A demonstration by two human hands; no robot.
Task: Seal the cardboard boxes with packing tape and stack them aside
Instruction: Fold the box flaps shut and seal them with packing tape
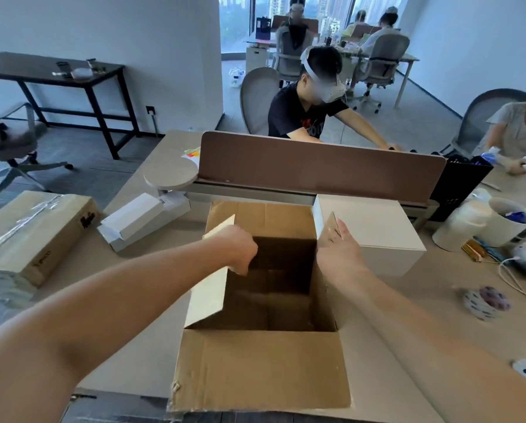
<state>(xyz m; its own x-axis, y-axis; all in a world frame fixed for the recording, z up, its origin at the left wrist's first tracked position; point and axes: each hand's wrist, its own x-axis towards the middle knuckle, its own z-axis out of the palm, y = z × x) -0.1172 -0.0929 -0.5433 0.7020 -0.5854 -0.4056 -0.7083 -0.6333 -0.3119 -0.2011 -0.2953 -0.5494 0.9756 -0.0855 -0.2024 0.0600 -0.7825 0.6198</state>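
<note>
Open cardboard box [264,300] standing mid-desk [408,300], flaps up or splayed out. Left hand [240,248] curled over the top edge of the left side flap [212,288]; right hand [341,254] laid with straight fingers against the right side flap [331,224]. Fold both side flaps inward together, level, pressed flat. Then bring the near flap [261,370] and far flap [264,215] over, closing the seam without a gap. Keep one palm on that seam before reaching for the likely tape roll [486,302] at the right. Taped box [35,236] lying at the left.
</note>
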